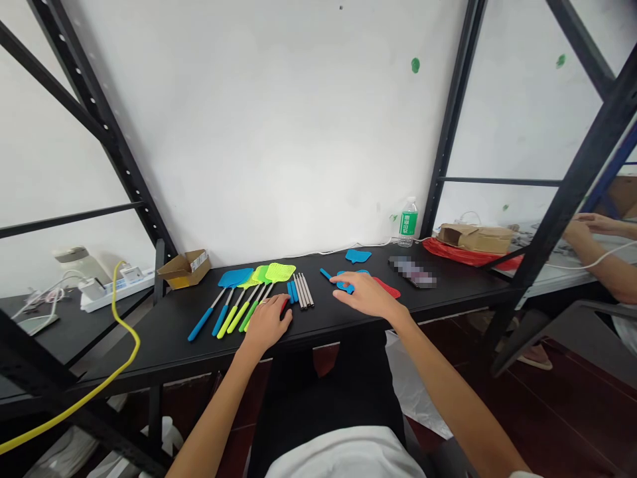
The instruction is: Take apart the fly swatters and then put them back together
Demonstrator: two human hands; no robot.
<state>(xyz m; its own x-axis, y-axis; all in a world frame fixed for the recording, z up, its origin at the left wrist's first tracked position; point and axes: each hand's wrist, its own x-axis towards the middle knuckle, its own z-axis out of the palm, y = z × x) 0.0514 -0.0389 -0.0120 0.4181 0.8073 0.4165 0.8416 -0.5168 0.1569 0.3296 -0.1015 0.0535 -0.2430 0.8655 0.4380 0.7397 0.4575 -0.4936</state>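
My left hand lies low over the table, thumb apart from the fingers. Beside its fingers a red handle grip shows in part; whether the hand touches it is unclear. Just right of it are blue handle grips and several metal rods. Assembled fly swatters with blue and green heads lie to the left. My right hand reaches with spread fingers over a blue swatter head, its fingertips near a loose blue grip. A red swatter head is partly covered.
Behind lie another blue head, a blurred phone-like object and a water bottle. A small open carton stands left, near a power strip and yellow cable. Another person's hands are at the right.
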